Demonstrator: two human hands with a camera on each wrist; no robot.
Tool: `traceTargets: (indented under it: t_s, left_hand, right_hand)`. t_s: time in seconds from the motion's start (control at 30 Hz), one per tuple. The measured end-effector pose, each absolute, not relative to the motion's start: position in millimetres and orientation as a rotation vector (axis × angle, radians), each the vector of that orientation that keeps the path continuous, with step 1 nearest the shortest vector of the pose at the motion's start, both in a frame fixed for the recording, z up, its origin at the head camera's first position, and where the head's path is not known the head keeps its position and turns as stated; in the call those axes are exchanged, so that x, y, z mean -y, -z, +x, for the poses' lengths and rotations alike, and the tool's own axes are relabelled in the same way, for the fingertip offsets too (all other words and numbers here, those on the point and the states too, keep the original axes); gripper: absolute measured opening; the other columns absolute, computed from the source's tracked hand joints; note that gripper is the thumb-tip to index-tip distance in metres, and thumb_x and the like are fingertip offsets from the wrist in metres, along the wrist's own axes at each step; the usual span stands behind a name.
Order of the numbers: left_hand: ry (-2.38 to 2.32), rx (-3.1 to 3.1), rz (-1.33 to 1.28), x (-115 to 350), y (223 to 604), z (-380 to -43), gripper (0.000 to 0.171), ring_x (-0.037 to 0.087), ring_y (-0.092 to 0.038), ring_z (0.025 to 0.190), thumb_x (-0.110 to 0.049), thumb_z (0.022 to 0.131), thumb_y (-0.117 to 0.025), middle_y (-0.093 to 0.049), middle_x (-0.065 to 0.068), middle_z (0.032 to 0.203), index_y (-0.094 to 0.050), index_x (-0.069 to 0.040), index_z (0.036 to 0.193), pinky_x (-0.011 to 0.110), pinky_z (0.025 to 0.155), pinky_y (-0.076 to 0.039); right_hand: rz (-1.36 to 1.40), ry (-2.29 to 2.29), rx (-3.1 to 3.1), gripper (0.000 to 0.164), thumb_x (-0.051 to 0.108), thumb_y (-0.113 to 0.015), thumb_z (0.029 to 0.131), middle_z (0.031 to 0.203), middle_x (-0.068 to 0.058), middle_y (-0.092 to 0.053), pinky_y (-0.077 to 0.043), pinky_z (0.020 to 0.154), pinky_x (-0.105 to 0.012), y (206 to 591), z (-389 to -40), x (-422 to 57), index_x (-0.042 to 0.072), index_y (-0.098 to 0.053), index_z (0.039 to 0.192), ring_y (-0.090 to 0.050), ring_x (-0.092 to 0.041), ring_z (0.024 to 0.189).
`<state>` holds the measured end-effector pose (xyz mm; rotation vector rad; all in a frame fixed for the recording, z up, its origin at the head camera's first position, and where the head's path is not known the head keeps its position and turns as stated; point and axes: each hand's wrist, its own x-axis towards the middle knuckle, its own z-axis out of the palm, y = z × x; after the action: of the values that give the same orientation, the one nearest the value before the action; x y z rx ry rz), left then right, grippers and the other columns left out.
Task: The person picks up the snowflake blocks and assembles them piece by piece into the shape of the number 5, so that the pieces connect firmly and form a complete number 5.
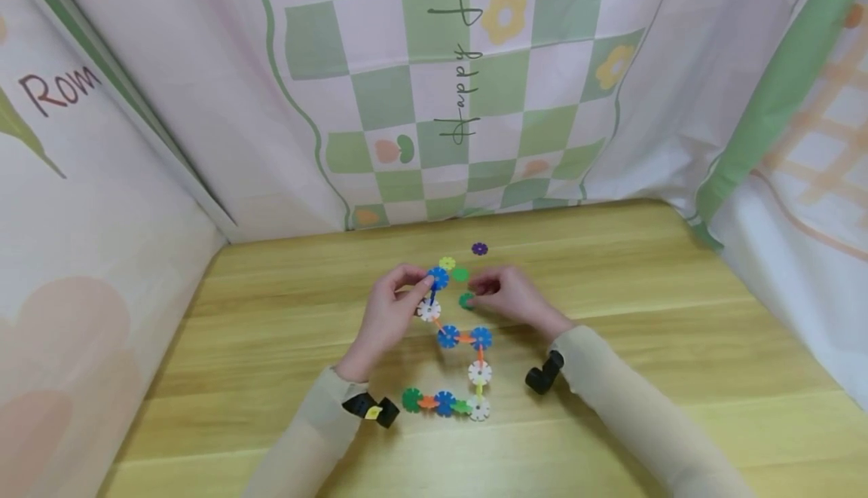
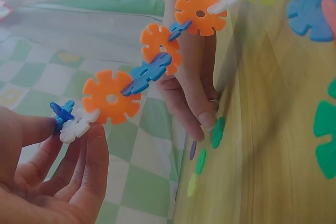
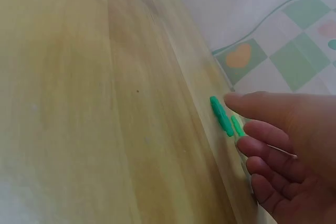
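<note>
My left hand pinches the end of a chain of linked plastic snowflake discs, between thumb and fingers at a blue disc and a white disc. From there the chain runs through orange discs, blue and white ones, bends twice, and ends in a dark green disc. My right hand is low over the table, thumb and fingers apart, with nothing between them. Its fingertips are right at a loose green disc lying flat on the wood.
Beyond the right fingertips lie a bright green disc, a yellow disc and a purple disc. The wooden table meets a checked curtain at its back edge. A pale patterned panel stands on the left.
</note>
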<state>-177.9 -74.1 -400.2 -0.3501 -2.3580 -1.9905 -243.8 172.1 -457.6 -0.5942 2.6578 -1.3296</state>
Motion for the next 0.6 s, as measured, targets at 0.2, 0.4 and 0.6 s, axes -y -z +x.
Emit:
traceTargets:
  t_s: [0.2, 0.4, 0.6]
  left_hand:
    - [1.995, 2.371, -0.344, 75.2, 401.8, -178.5, 0.013, 0.02, -0.069, 0.076, -0.017, 0.103, -0.064, -0.068, 0.008, 0.1, -0.069, -0.006, 0.108, 0.035, 0.069, -0.06]
    - [1.988, 2.371, -0.352, 75.5, 403.6, -179.7, 0.014, 0.02, -0.068, 0.076, -0.017, 0.103, -0.064, -0.068, 0.008, 0.1, -0.069, -0.005, 0.109, 0.033, 0.068, -0.059]
    - [1.987, 2.379, -0.331, 75.6, 403.5, -179.5, 0.014, 0.019, -0.069, 0.076, -0.017, 0.103, -0.064, -0.068, 0.008, 0.1, -0.069, -0.005, 0.108, 0.032, 0.068, -0.059]
  right_hand:
    - [-0.6, 1.256, -2.686, 0.033, 0.02, -0.087, 0.083, 0.095, -0.003, -0.07, -0.056, 0.077, -0.034, 455.6, -243.5, -167.9, 0.004, -0.075, 0.11, -0.063, -0.018, 0.086]
    - [-0.554, 1.241, -2.688, 0.028, 0.016, -0.087, 0.082, 0.093, -0.003, -0.068, -0.054, 0.077, -0.035, 454.8, -243.5, -165.2, 0.007, -0.075, 0.105, -0.061, -0.019, 0.085]
    - [-0.525, 1.323, -2.651, 0.027, 0.01, -0.085, 0.083, 0.094, -0.004, -0.068, -0.055, 0.078, -0.036, 454.0, -240.5, -165.6, 0.006, -0.071, 0.105, -0.063, -0.021, 0.087]
